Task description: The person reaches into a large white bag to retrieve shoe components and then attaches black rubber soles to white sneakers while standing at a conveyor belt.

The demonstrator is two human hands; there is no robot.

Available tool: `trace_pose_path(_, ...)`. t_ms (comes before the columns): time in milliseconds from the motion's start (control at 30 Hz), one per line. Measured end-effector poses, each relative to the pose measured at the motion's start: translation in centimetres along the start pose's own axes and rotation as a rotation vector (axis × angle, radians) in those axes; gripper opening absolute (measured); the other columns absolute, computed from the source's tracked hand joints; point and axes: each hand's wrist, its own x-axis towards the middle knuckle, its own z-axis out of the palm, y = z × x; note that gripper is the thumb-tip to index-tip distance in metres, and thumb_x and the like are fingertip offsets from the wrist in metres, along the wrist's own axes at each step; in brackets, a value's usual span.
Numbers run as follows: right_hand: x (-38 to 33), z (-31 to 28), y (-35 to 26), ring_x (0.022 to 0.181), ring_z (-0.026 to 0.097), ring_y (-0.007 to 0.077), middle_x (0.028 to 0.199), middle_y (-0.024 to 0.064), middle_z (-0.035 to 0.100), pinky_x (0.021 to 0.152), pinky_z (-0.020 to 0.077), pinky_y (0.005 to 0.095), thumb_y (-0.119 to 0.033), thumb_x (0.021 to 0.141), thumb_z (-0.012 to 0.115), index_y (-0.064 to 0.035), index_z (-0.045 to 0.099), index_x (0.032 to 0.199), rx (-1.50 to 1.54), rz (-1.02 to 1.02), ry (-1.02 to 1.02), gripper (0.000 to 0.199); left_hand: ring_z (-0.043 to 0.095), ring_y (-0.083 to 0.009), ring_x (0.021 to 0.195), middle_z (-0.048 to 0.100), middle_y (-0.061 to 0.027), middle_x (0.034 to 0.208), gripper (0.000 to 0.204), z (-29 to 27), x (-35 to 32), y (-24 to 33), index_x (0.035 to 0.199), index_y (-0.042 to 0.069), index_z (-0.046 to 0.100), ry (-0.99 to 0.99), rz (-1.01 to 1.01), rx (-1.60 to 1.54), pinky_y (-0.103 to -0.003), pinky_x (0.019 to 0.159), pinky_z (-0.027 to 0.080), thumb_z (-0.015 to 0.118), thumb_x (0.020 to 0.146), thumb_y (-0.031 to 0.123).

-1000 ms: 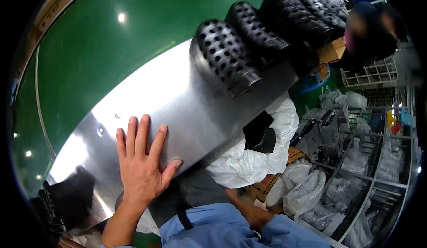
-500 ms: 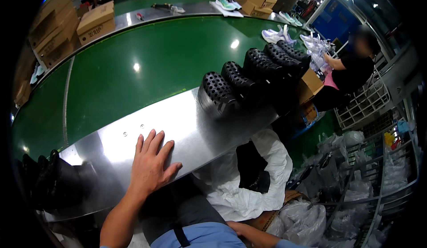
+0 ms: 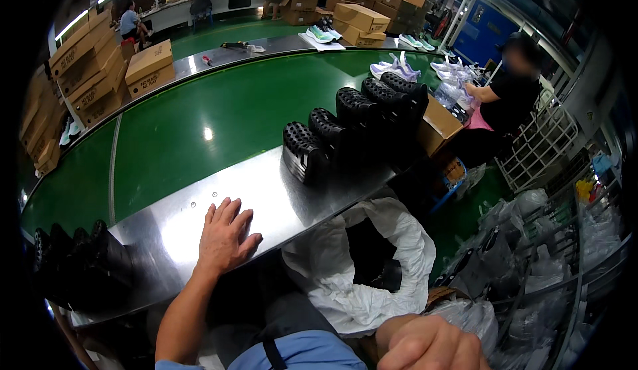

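Observation:
My left hand point(image 3: 224, 237) lies palm down on the bare metal ledge point(image 3: 256, 190), fingers stretched out and holding nothing. Close to the camera, low in the picture, my right hand point(image 3: 435, 343) is raised with its fingers curled in; whatever they may hold is hidden. Right of my left hand, several black boots point(image 3: 306, 154) stand soles up in a row along the ledge. More black boots point(image 3: 109, 254) stand at the ledge's left end. Below the ledge, an open white sack point(image 3: 332, 283) has a black boot point(image 3: 389, 276) inside.
Beyond the ledge runs a green conveyor belt point(image 3: 199, 117). Shoe boxes point(image 3: 149, 68) are stacked at the far left. A co-worker point(image 3: 495, 91) handles pale shoes point(image 3: 458, 71) at the right. A rack with plastic bags point(image 3: 538, 280) stands at lower right.
My right hand has come up from beside my waist to near the camera, its fingers curled. My left hand stays on the ledge. The view has tilted upward a little.

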Motion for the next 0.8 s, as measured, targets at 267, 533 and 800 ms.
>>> trace_pose_path(267, 0.4, 1.4, 3.3, 0.052, 0.053, 0.0174, 0.073, 0.0057, 0.064, 0.052, 0.0458, 0.0335, -0.005, 0.097, 0.069, -0.0298, 0.072, 0.123, 0.113, -0.238, 0.134, 0.037, 0.044, -0.0399, 0.146, 0.055, -0.0203, 0.148, 0.054, 0.5, 0.7, 0.7, 0.131, 0.012, 0.067, 0.023, 0.025, 0.003, -0.058, 0.123, 0.029, 0.074, 0.089, 0.044)
trace_pose_path(533, -11.4, 0.7, 3.6, 0.081, 0.069, 0.0225, 0.097, 0.0109, 0.069, 0.071, 0.0558, 0.0348, -0.003, 0.089, 0.071, -0.0012, 0.069, 0.116, -0.094, 0.767, 0.33, 0.027, 0.047, -0.0398, 0.143, 0.058, -0.0201, 0.143, 0.051, 0.2, 0.7, 0.8, 0.127, 0.01, 0.069, 0.057, 0.022, -0.018, -0.058, 0.122, 0.031, 0.074, 0.088, 0.042)
trace_pose_path(800, -13.5, -0.6, 16.0, 0.123, 0.057, 0.0388, 0.13, 0.0184, 0.062, 0.104, 0.047, 0.0468, -0.017, 0.089, 0.076, 0.0019, 0.067, 0.122, -1.035, 0.634, -0.198, 0.039, 0.055, -0.0405, 0.134, 0.061, -0.0193, 0.135, 0.039, 1.1, 0.2, -0.7, 0.121, 0.004, 0.068, 0.172, 0.011, -0.068, -0.056, 0.118, 0.037, 0.076, 0.089, 0.024)
